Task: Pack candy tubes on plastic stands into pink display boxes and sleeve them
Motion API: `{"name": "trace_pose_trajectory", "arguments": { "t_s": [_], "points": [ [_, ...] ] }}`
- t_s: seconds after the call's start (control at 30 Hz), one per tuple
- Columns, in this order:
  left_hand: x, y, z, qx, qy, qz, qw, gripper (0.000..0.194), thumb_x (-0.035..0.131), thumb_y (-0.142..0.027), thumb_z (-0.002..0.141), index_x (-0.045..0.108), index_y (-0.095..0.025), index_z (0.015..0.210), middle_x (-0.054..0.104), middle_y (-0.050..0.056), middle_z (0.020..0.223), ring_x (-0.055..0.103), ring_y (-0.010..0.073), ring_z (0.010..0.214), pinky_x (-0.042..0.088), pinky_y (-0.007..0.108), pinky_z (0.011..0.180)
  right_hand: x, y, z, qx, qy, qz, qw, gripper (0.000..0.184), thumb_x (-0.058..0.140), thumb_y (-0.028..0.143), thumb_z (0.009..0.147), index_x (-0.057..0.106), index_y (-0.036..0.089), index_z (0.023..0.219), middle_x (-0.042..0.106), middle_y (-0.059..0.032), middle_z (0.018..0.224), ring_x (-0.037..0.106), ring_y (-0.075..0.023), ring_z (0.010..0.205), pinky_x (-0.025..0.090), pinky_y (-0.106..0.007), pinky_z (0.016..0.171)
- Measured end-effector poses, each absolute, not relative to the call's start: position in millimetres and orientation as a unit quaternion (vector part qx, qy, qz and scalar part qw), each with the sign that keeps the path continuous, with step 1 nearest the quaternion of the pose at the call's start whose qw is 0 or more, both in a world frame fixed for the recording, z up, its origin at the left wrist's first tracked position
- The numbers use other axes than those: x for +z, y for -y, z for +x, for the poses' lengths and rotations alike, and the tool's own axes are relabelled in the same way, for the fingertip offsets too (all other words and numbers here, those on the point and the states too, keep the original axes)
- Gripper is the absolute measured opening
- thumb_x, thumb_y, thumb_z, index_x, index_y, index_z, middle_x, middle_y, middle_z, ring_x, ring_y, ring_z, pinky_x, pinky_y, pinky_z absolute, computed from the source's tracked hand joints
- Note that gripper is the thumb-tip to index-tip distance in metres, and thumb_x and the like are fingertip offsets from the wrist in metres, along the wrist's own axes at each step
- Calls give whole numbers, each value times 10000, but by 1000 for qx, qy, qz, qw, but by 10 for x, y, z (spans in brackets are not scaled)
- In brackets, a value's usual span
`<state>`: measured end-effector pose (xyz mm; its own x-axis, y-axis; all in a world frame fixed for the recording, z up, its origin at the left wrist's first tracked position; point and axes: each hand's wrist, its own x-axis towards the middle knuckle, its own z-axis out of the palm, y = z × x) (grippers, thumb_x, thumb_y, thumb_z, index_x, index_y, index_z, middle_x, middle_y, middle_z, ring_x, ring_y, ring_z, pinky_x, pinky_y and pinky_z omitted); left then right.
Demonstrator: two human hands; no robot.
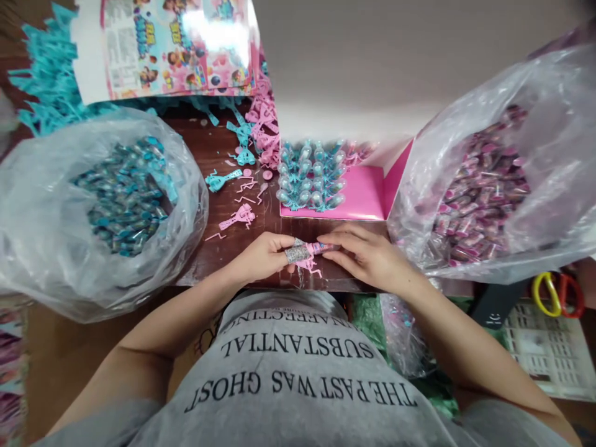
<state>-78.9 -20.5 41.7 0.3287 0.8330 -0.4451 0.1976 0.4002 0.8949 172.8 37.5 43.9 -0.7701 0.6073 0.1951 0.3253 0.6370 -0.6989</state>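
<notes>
At the table's near edge my left hand (267, 256), with grey tape round some fingertips, is closed on a pink plastic figure piece (307, 266). My right hand (367, 256) pinches a small pink-labelled tube (321, 248), whose left end meets the pink piece at my taped fingers. The fingers hide how the two join. Beyond my hands an open box with a pink floor (365, 189) holds rows of blue figures with clear rounded tops (311, 180); some pink ones stand at the back. Loose pink figure pieces (239, 216) and a blue one (223, 180) lie to the left.
A clear bag of blue-capped tubes (128, 198) stands left, another of pink-capped tubes (487, 192) right. Blue plastic pieces (51, 74), pink pieces (265, 124) and printed card sheets (172, 46) lie behind. Scissors with yellow and red handles (549, 295) are at the lower right.
</notes>
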Motion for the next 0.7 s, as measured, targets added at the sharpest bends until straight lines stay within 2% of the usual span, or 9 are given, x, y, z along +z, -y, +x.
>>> {"name": "trace_pose_trajectory", "arguments": {
  "t_s": [0.07, 0.17, 0.3, 0.4, 0.47, 0.53, 0.6, 0.7],
  "points": [
    [390, 276, -854, 245, -526, 481, 658, 154, 654, -300, 841, 734, -185, 776, 617, -31, 589, 474, 84, 512, 373, 215, 538, 424, -356, 1698, 328, 885, -258, 205, 257, 574, 349, 1075, 696, 227, 1265, 741, -89, 1152, 741, -201, 1012, 627, -349, 834],
    [281, 466, -1060, 269, -561, 438, 649, 262, 705, -414, 870, 702, -179, 752, 594, -23, 585, 458, 83, 515, 337, 211, 514, 335, -297, 1612, 332, 883, -281, 178, 234, 559, 349, 1071, 671, 214, 1226, 758, -100, 1153, 758, -213, 969, 625, -357, 761],
    [44, 835, -1456, 393, -630, 289, 604, 381, 773, -549, 856, 741, -185, 962, 603, -3, 658, 410, 79, 520, 279, 218, 485, 66, -133, 1252, 317, 896, -299, 86, 331, 464, 342, 1083, 628, 205, 1336, 772, -114, 1179, 768, -239, 937, 595, -367, 684],
    [-32, 1043, -1677, 451, -661, 239, 550, 451, 865, -526, 785, 742, -195, 1067, 655, 7, 770, 412, 75, 550, 291, 210, 488, -113, -25, 818, 246, 931, -270, 0, 420, 380, 313, 1112, 611, 210, 1446, 761, -127, 1177, 743, -269, 1037, 542, -347, 668],
    [-7, 1105, -1756, 457, -685, 254, 507, 460, 904, -491, 746, 746, -189, 1055, 712, 24, 861, 510, 96, 627, 404, 210, 556, -143, -18, 532, 206, 942, -260, -40, 447, 354, 375, 1129, 628, 231, 1453, 745, -133, 1174, 722, -277, 1054, 503, -326, 659],
    [36, 1121, -1804, 465, -691, 274, 480, 466, 920, -481, 721, 751, -177, 1032, 759, 57, 962, 627, 153, 780, 526, 256, 718, -81, -75, 280, 191, 941, -273, -55, 491, 349, 493, 1127, 627, 268, 1462, 715, -136, 1230, 705, -280, 1070, 485, -313, 659],
    [50, 1114, -1845, 475, -686, 284, 472, 470, 919, -476, 721, 755, -174, 1041, 776, 75, 1021, 669, 195, 893, 559, 308, 852, 42, -195, 52, 183, 931, -311, -52, 515, 338, 557, 1116, 604, 318, 1486, 683, -128, 1280, 703, -276, 1047, 488, -315, 671],
    [-8, 1089, -1903, 484, -677, 293, 470, 425, 885, -463, 761, 760, -170, 1042, 773, 66, 1008, 661, 185, 890, 543, 311, 895, 204, -466, -299, 170, 902, -394, -48, 459, 334, 427, 1126, 597, 327, 1489, 656, -131, 1314, 710, -275, 975, 520, -353, 729]
  ]
}}
